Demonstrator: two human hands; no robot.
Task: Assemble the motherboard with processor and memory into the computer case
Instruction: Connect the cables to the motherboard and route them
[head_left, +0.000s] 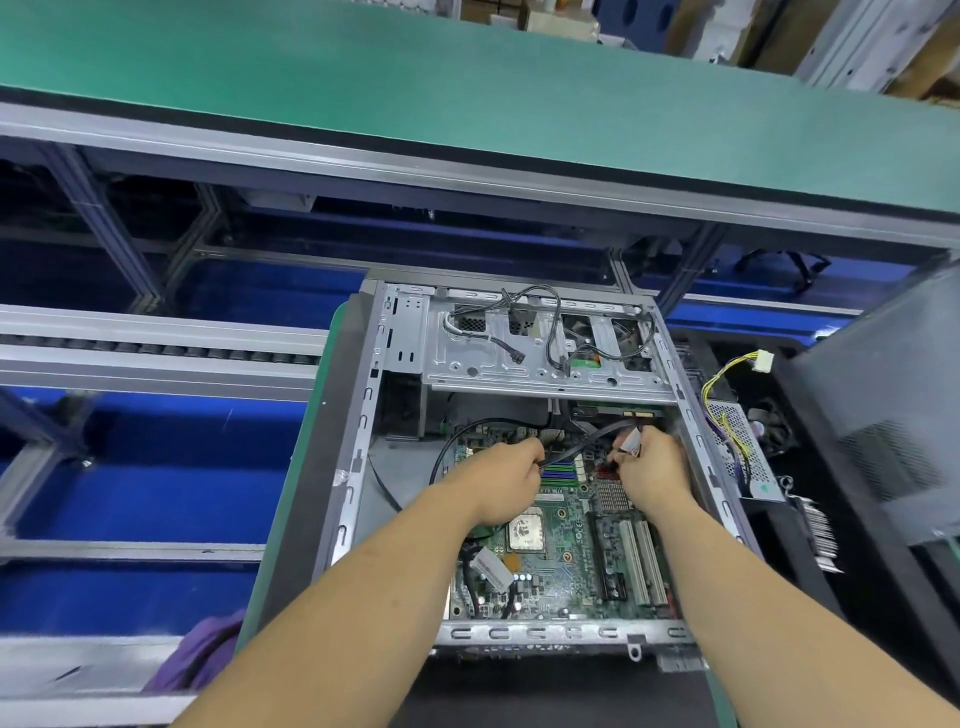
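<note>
Cabling is proceeding: left hand (506, 480) is gripping black cable (582, 444); right hand (649, 467) is pinching connector (630, 444), needing alignment over motherboard (563, 551).

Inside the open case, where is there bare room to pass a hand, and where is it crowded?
Free: the bare case floor between the left wall and the motherboard. Crowded: the board's far edge under the drive cage, where the left hand holds a black cable and the right hand pinches a connector.

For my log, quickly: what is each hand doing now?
Left hand: pinches black cable.
Right hand: grips white connector.
</note>
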